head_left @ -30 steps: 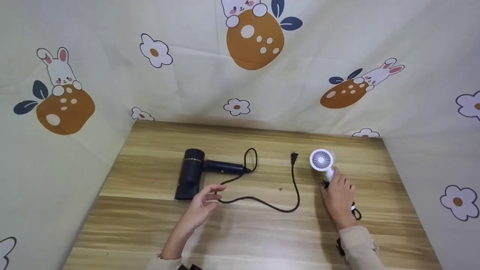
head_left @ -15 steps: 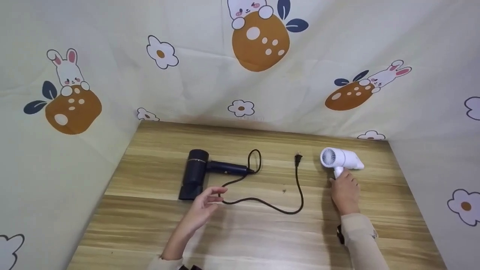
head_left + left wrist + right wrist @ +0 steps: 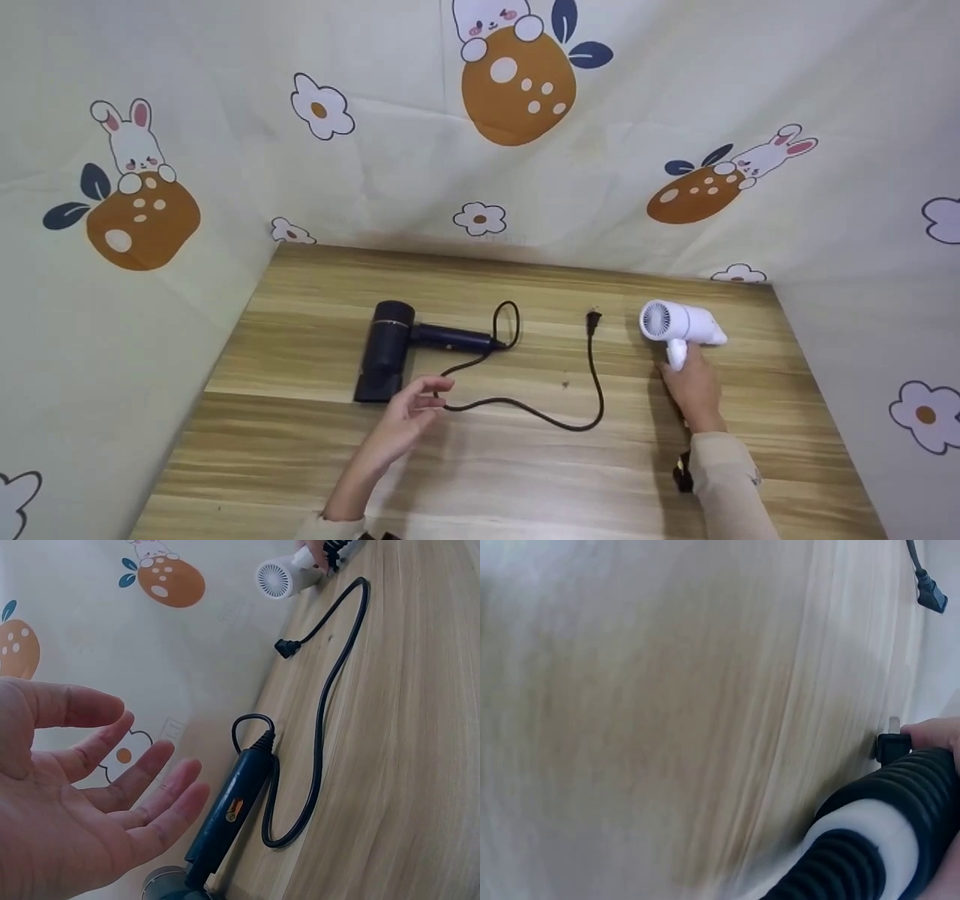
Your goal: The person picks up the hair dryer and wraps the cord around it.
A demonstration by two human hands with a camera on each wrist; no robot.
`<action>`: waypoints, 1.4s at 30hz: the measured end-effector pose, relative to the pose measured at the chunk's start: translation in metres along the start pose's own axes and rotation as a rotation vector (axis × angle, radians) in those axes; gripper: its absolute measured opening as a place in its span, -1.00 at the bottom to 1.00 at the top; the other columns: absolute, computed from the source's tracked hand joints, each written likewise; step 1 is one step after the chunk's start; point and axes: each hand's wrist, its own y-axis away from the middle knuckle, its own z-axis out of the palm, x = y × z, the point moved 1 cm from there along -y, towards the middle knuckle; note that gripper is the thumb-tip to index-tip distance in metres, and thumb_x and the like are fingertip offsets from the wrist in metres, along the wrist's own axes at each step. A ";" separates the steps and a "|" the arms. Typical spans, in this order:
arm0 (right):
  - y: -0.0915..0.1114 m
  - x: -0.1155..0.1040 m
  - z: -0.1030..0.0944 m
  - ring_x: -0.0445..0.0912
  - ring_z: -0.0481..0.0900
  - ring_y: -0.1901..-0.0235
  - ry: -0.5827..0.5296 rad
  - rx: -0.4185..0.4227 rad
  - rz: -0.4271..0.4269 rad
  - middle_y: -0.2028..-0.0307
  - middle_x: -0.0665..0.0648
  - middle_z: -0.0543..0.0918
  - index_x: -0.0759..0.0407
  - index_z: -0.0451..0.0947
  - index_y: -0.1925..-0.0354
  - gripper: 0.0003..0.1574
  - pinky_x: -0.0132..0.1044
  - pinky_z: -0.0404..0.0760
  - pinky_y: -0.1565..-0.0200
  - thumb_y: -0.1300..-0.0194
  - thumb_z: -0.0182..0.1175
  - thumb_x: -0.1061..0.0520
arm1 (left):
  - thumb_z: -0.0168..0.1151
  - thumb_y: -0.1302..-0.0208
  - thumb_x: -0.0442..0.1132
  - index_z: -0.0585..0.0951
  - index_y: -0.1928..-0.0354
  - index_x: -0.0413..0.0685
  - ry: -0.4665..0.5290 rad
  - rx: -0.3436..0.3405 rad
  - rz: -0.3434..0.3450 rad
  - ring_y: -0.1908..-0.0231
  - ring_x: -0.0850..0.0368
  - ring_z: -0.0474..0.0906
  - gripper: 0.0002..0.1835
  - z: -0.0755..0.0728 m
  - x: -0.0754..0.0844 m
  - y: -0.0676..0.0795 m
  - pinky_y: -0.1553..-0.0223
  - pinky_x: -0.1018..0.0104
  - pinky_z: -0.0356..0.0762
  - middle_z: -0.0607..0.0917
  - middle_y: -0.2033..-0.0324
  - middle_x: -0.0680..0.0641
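A white hair dryer (image 3: 686,321) is at the right of the table in the head view, its round grille facing left and its nozzle pointing right. My right hand (image 3: 694,382) grips it around the handle. In the right wrist view a black ribbed cord (image 3: 922,780) with a white band bulges beside my fingers (image 3: 930,733), and a black plug (image 3: 892,748) shows at the fingertips. My left hand (image 3: 411,412) hovers with relaxed, apart fingers near a dark blue hair dryer (image 3: 388,349), holding nothing; the left wrist view shows its palm (image 3: 60,825).
The dark dryer's black cord (image 3: 517,403) loops across the middle of the wooden table (image 3: 510,480), ending in a plug (image 3: 593,321) left of the white dryer. A cream curtain (image 3: 390,172) with printed rabbits and flowers encloses the table's back and sides.
My right hand has turned the white hair dryer from grille toward the camera to its side, nozzle to the right. More of its handle shows now. The left hand stays nearly still.
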 end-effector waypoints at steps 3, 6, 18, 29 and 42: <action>0.000 -0.002 -0.002 0.38 0.51 0.30 0.035 -0.041 0.028 0.24 0.56 0.52 0.47 0.24 0.02 -0.40 0.17 0.42 0.32 -0.18 0.19 0.06 | -0.04 -0.14 -0.51 0.42 -0.10 -0.34 -0.016 0.010 0.000 -0.01 -0.14 0.46 -0.58 0.000 0.000 -0.001 -0.03 0.19 0.44 0.47 -0.09 -0.34; 0.001 -0.004 -0.004 0.36 0.52 0.31 0.060 -0.084 0.054 0.25 0.57 0.51 0.51 0.19 -0.03 -0.29 0.12 0.44 0.35 -0.22 0.16 -0.03 | -0.02 -0.14 -0.50 0.43 -0.09 -0.33 -0.026 0.018 -0.004 0.00 -0.14 0.46 -0.58 0.001 0.000 -0.002 -0.03 0.18 0.44 0.48 -0.08 -0.32; 0.016 -0.018 -0.022 0.42 0.34 0.03 0.030 -0.113 0.015 -0.02 0.58 0.36 0.49 0.07 -0.22 -0.09 0.20 0.35 0.11 -0.19 0.18 -0.09 | 0.07 -0.12 -0.50 0.47 -0.04 -0.27 -0.110 0.163 0.004 -0.05 -0.15 0.45 -0.61 -0.010 0.004 -0.007 -0.10 0.03 0.42 0.53 -0.05 -0.26; 0.047 -0.044 -0.028 0.46 0.13 -0.16 -0.036 0.008 -0.208 -0.18 0.58 0.20 0.52 0.09 -0.21 -0.09 0.23 0.09 -0.21 -0.11 0.30 0.07 | 0.19 -0.12 -0.35 0.44 -0.12 -0.16 -0.335 0.434 0.012 -0.11 -0.23 0.32 -0.54 -0.038 -0.009 -0.028 -0.13 -0.12 0.26 0.40 -0.11 -0.31; 0.106 -0.069 -0.007 0.40 0.22 -0.16 -0.034 0.030 -0.413 -0.20 0.51 0.28 0.39 0.28 -0.15 -0.19 0.29 0.20 -0.18 0.01 0.38 0.15 | 0.27 -0.06 0.02 0.02 -0.40 -0.18 -0.610 0.494 -0.218 -0.15 -0.42 0.21 -0.04 -0.055 -0.045 -0.059 -0.13 -0.20 0.20 0.25 -0.19 -0.47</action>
